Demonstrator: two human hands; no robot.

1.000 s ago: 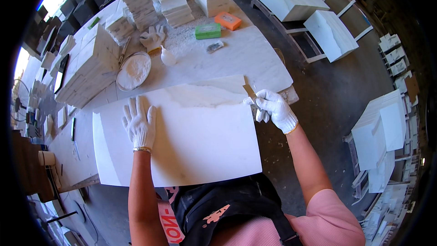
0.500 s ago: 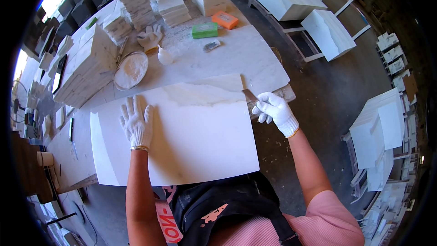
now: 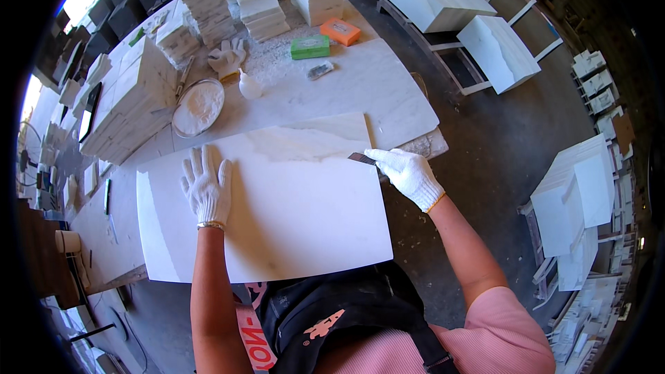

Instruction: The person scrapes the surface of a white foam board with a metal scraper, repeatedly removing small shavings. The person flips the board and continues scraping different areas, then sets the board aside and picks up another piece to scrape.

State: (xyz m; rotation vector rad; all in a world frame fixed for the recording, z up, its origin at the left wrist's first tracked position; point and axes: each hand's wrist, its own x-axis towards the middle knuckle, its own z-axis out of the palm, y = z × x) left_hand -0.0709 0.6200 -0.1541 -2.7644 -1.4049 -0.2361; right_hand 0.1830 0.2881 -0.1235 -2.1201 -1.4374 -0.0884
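Observation:
A large white marble slab (image 3: pixel 305 208) with faint grey veining lies on the table in front of me. My left hand (image 3: pixel 207 187), in a white knit glove, rests flat on its left part with the fingers spread. At the slab's right edge, my gloved right hand (image 3: pixel 410 174) is closed round a small scraper (image 3: pixel 361 158). Its dark flat blade lies over the slab's surface near that edge; the handle is hidden in my fingers.
Beyond the slab are a round dish of white powder (image 3: pixel 199 107), a white squeeze bottle (image 3: pixel 250 85), a loose glove (image 3: pixel 227 57), a green box (image 3: pixel 310 47) and an orange box (image 3: pixel 340 30). Stacked marble tiles (image 3: pixel 131 100) stand at left. Marble blocks (image 3: pixel 438 0) sit on pallets at right.
My right hand has moved left with the scraper and turned it, bringing the blade from the slab's right edge onto its top. My left hand has stayed in place.

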